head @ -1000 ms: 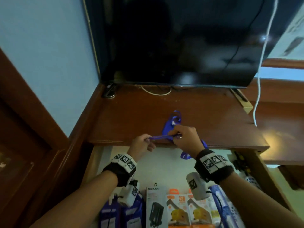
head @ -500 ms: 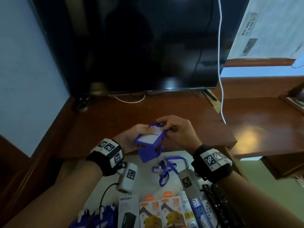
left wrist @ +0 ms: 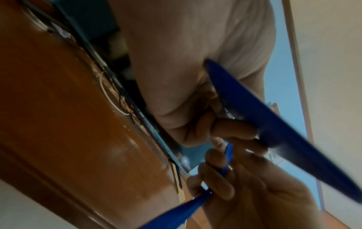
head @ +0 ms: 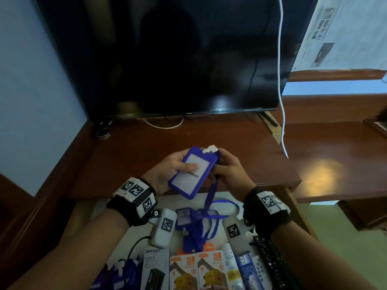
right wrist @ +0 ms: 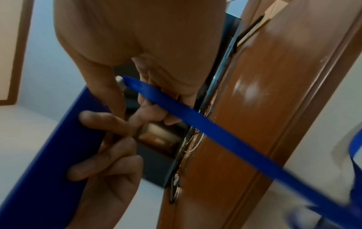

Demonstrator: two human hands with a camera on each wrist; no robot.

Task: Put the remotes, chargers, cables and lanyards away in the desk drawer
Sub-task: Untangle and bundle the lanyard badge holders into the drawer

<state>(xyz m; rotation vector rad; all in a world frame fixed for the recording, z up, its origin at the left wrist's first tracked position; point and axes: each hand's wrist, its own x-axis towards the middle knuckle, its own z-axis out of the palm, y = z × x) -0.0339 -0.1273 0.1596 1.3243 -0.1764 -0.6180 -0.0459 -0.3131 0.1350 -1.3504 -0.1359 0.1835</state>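
Head cam looks fwd/down over desk (head: 240, 164) toward TV (head: 178, 59). Both wrist cams sit v. close under hands, facing up along desk edge; all share blue badge holder (head: 191, 172).

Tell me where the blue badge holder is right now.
In the head view the blue badge holder is at centre, held by the left hand and right hand over the desk's front edge, above the open drawer.
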